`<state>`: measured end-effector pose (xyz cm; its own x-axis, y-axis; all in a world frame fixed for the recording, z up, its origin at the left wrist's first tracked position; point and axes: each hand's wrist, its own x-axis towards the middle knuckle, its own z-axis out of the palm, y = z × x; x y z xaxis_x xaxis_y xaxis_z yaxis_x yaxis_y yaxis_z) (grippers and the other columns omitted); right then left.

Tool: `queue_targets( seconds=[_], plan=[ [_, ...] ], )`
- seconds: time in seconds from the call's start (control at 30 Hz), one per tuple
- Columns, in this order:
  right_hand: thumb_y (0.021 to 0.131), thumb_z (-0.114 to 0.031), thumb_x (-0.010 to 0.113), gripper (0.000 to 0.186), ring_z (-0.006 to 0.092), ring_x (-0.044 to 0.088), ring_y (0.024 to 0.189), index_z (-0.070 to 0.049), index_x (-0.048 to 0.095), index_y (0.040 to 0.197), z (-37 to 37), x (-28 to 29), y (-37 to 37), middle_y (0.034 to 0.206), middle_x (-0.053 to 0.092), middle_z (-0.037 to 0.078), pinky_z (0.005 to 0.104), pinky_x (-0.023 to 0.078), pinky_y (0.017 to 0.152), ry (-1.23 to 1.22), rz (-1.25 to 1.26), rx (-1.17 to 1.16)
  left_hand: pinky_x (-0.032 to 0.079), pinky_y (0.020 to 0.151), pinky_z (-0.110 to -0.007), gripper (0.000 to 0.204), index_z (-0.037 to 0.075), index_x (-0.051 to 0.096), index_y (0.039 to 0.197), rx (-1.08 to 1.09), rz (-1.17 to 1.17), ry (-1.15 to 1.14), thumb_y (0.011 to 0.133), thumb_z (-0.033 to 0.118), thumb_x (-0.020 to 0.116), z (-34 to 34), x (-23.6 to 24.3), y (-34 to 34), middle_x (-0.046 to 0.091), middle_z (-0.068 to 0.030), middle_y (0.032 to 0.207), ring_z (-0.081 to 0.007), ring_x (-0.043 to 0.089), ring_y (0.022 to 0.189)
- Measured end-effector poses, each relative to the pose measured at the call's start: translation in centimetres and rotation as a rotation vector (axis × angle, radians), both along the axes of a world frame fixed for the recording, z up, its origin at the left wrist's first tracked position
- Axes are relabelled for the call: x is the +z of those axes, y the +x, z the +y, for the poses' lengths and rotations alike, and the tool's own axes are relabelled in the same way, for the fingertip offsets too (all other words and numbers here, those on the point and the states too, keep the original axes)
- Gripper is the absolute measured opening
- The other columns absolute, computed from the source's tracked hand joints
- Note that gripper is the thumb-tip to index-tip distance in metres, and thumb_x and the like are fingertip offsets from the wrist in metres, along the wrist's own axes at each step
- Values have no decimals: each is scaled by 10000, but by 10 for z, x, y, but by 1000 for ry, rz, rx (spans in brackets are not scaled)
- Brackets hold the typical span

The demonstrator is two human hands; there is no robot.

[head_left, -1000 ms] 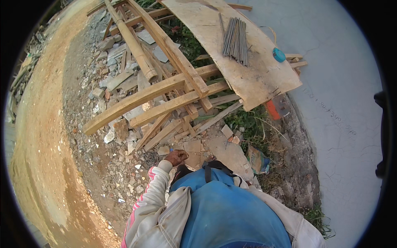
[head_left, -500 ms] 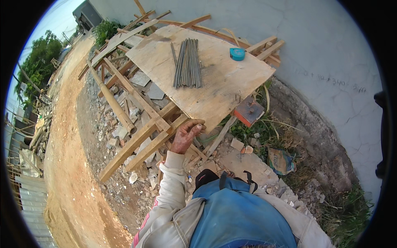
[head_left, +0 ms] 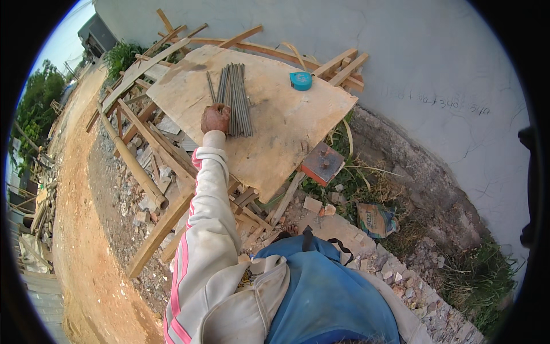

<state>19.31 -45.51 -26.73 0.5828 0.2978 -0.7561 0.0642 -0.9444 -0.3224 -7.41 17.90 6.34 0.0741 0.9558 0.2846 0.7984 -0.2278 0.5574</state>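
"I'm on the head view from my desk. Where are the rods?"

"Taking my view as a dial, the bundle of grey rods [head_left: 236, 97] lies at eleven o'clock, on a worn plywood sheet [head_left: 275, 132]. One single rod [head_left: 211, 85] sits just apart from the rest, on the bundle's ten o'clock side."

"And the left hand [head_left: 216, 119]?"

"I have it between ten and eleven, arm stretched out in a pale sleeve [head_left: 209, 200] with pink stripes. It overlaps the near left edge of the bundle, back of the hand toward me."

"Fingers?"

"They look curled inward, but the hand itself hides the tips. I cannot tell whether they pinch a rod or only press together."

"Right hand?"

"I cannot tell how its fingers are from here."

"What's around?"

"A teal tape measure [head_left: 300, 81] on the same sheet, between twelve and one. At three, just past the sheet's edge, I see a block [head_left: 323, 163] with a grey top and red-orange side. A crumpled sack [head_left: 377, 221] lies at four, a bamboo pole [head_left: 134, 157] slants at nine, and a thick timber [head_left: 160, 235] points toward eight. The grey wall [head_left: 429, 86] fills two o'clock."
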Motion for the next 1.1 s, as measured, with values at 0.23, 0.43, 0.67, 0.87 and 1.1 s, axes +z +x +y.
queue_targets(
  seconds=[0.23, 0.43, 0.67, 0.87, 1.1],
  plan=[
    [928, -422, 684, 312, 138, 450, 428, -115, 627, 925, 6, 0, -10, 606, 531, 23, 317, 346, 390, -21, 4, -49, 506, 989, -458, 432, 112, 713, 1170, 106, 261, -212, 875, 427, 691, 73, -8, -14, 686, -161, 1225, -357, 649, 1143],
    [929, -423, 685, 308, 139, 446, 418, -123, 618, 927, 20, -1, -15, 604, 528, 23, 313, 341, 378, -21, 4, -107, 508, 987, -414, 454, 106, 717, 1173, 26, 145, -348, 841, 414, 759, 92, -14, -32, 715, -149, 1171, -327, 662, 1134],
    [929, -425, 686, 303, 140, 441, 406, -132, 608, 929, 27, -7, -20, 603, 526, 23, 310, 336, 363, -11, 7, -183, 568, 780, -358, 362, 35, 729, 1126, -185, -183, -441, 841, 253, 766, 97, -32, -56, 742, -145, 1004, -247, 710, 867],
    [930, -426, 688, 300, 142, 436, 396, -140, 599, 931, 60, 14, -28, 602, 524, 23, 306, 332, 350, 181, 35, -379, 504, 547, -273, 278, -23, 701, 1085, -277, -741, -564, 889, 169, 651, 75, -21, -74, 656, -43, 815, -144, 587, 606],
    [962, -350, 678, 262, 62, 383, 416, -137, 531, 918, 128, 160, -13, 579, 414, -52, 249, 296, 360, 907, -176, -714, 411, 462, -237, 288, -17, 616, 1163, -247, -1153, -405, 938, 141, 531, -28, 3, -53, 549, -15, 799, -87, 477, 544]
  ],
)
